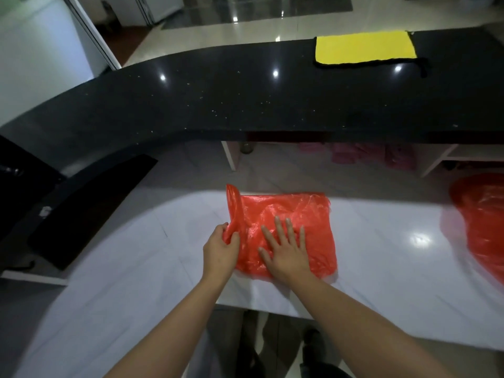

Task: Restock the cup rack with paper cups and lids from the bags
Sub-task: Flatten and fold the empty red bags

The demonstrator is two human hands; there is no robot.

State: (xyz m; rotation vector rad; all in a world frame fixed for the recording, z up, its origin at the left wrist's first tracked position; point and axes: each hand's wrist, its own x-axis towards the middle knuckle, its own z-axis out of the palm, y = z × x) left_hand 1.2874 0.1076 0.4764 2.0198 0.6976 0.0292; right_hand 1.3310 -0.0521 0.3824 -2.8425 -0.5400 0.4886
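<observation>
Red plastic bag [283, 214] lies flattened on the white surface [381, 255], near its middle and directly ahead of the person. Its left edge is lifted and folded up into a loose flap that rises above the rest of the sheet. The left hand [221, 251] pinches this raised edge, its fingers [234, 237] and thumb curled and clamped on the plastic. The right hand [286, 249] rests flat on the middle of the bag, palm down, its fingers [279, 227] straight and spread apart, pressing the plastic against the surface. Both bare forearms reach in from the lower edge of the view.

Well apart to the right, at the frame's edge, a second red bag [482, 219] lies on the same white surface, only partly in view; whether it holds anything cannot be told.

Beyond the white surface stands a higher black counter [218, 99], glossy and speckled, curving across the view. On its far right part a yellow cloth [364, 47] with a dark border lies spread flat. Under the black counter, pinkish items [373, 155] sit on a shelf, too dim to identify. A dark flat panel [90, 211] lies at the left beside the white surface. Below the near edge of the white surface, the tiled floor shows.
</observation>
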